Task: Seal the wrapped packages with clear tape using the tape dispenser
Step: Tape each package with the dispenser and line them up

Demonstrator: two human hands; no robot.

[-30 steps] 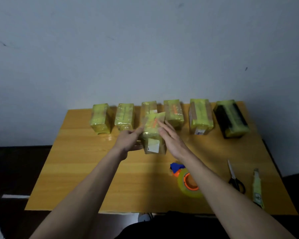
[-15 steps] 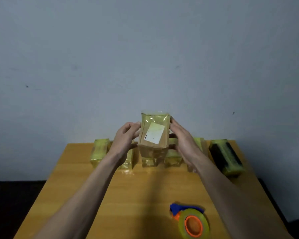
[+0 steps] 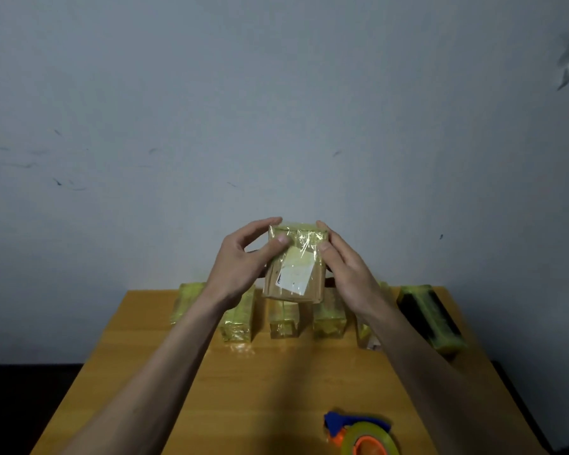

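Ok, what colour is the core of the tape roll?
Orange, inside the yellowish tape roll on its blue dispenser; the head view shows it.

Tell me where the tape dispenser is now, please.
In the head view the tape dispenser lies on the table at the near right, by the bottom edge of the picture, below the right forearm and away from both hands.

Hidden and cut-off parts from my head view

The orange-cored clear tape roll on its blue dispenser [image 3: 365,438] runs off the bottom edge, so I see only its upper half. My right forearm covers most of the yellow-wrapped package second from the right [image 3: 363,333], and the raised brown film-wrapped package [image 3: 294,267] blocks the tops of two packages behind it. The print on its white paper label [image 3: 295,274] is too blurred to read.
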